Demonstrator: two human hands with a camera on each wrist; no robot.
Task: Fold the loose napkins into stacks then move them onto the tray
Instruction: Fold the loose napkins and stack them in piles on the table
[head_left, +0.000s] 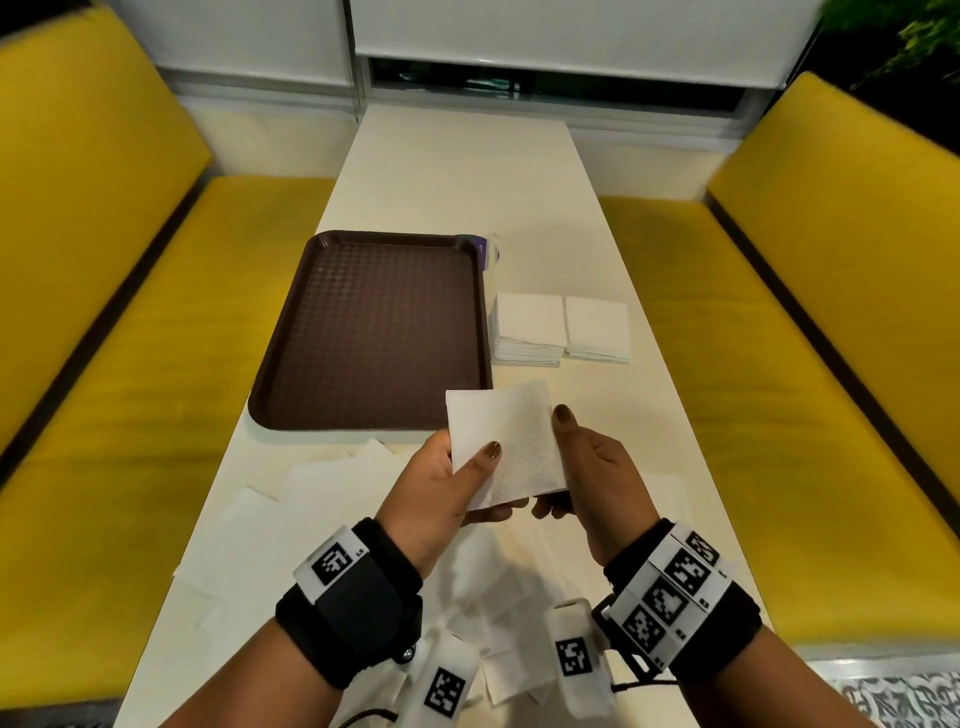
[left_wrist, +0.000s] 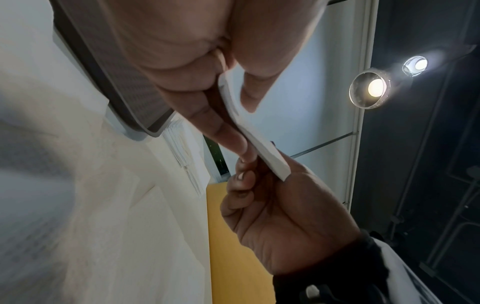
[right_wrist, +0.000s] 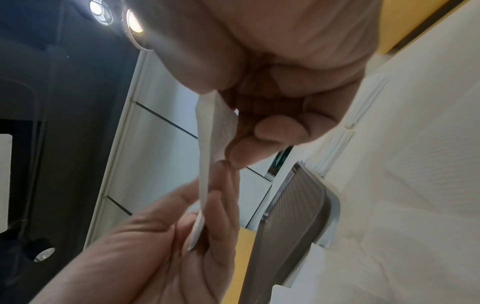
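A folded white napkin is held up in the air just in front of the brown tray. My left hand pinches its left edge, thumb on top. My right hand pinches its right edge, thumb at the upper corner. Seen edge-on, the napkin sits between the left thumb and fingers, and the same napkin shows thin between both hands in the right wrist view. Two stacks of folded napkins lie on the table right of the tray. Loose unfolded napkins lie spread under my hands.
The long white table runs away from me between two yellow bench seats. The tray holds nothing. A small packet sits at the tray's far right corner.
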